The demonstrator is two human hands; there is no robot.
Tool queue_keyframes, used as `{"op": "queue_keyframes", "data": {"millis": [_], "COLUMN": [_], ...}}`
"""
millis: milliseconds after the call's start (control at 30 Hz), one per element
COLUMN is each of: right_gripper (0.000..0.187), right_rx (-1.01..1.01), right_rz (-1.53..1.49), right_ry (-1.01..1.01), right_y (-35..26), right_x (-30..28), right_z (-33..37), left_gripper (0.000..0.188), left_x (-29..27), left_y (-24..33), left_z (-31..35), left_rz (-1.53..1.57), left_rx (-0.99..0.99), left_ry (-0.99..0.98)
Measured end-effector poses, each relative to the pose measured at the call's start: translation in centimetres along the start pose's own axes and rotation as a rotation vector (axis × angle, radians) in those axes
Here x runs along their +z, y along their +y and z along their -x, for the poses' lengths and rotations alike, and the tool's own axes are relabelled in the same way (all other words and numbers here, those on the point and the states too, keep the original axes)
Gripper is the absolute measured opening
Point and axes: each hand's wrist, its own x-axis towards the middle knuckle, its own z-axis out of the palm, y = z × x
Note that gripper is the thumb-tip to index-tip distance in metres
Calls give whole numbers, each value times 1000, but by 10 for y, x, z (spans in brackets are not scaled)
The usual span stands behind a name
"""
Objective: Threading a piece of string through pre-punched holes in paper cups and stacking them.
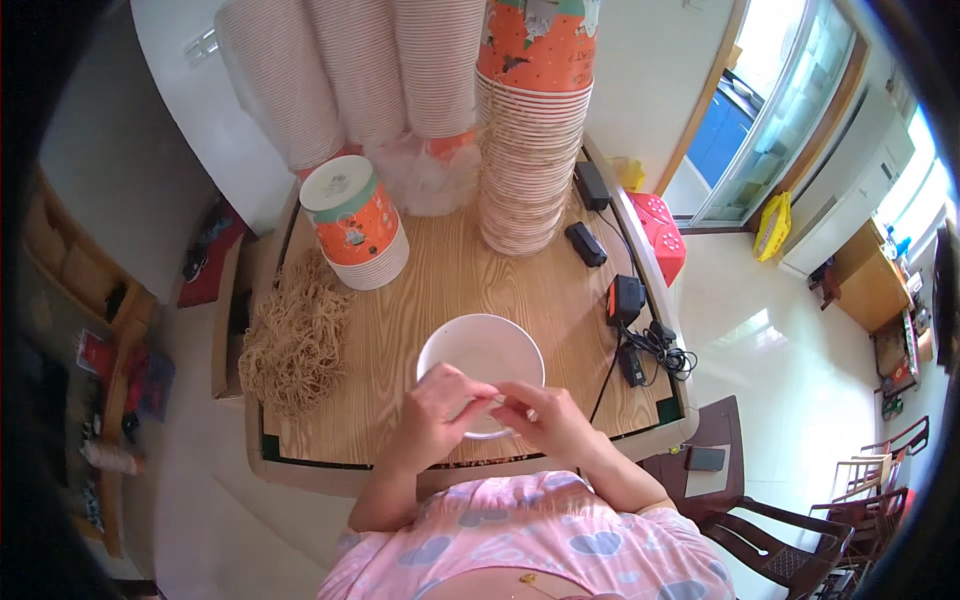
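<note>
A white paper bowl [480, 345] sits near the front of the table, its white inside facing up. Over its near side, my left hand [440, 405] and my right hand [545, 412] meet with fingertips pinched close together. Whatever thin thing may be between the fingers is too small to make out. To the left lies a loose heap of tan twine strands [297, 335]. Behind it, a short stack of upside-down orange and green paper bowls [357, 225] stands on the wood-grain tabletop [430, 265].
A tall stack of paper bowls [530, 150] rises at the back, beside bagged stacks [360, 70]. Along the right edge are black adapters [626, 298] and a coiled cable [672, 358]. A red stool [657, 235] and a dark wooden chair [780, 540] stand to the right.
</note>
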Motion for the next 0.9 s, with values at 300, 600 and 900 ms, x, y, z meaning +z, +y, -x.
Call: {"op": "queue_keyframes", "data": {"millis": [300, 600, 900], "right_gripper": [11, 11, 11], "right_rx": [-221, -281, -313], "right_rz": [22, -71, 385], "right_ry": [-140, -234, 23], "right_y": [4, -10, -15], "right_x": [-31, -62, -21], "right_z": [25, 41, -10], "left_gripper": [16, 7, 51], "left_x": [-14, -37, -12], "left_y": [-48, -62, 16], "left_z": [11, 13, -17], "left_rz": [-350, -417, 74], "left_rx": [-266, -307, 129], "left_ry": [226, 259, -56]}}
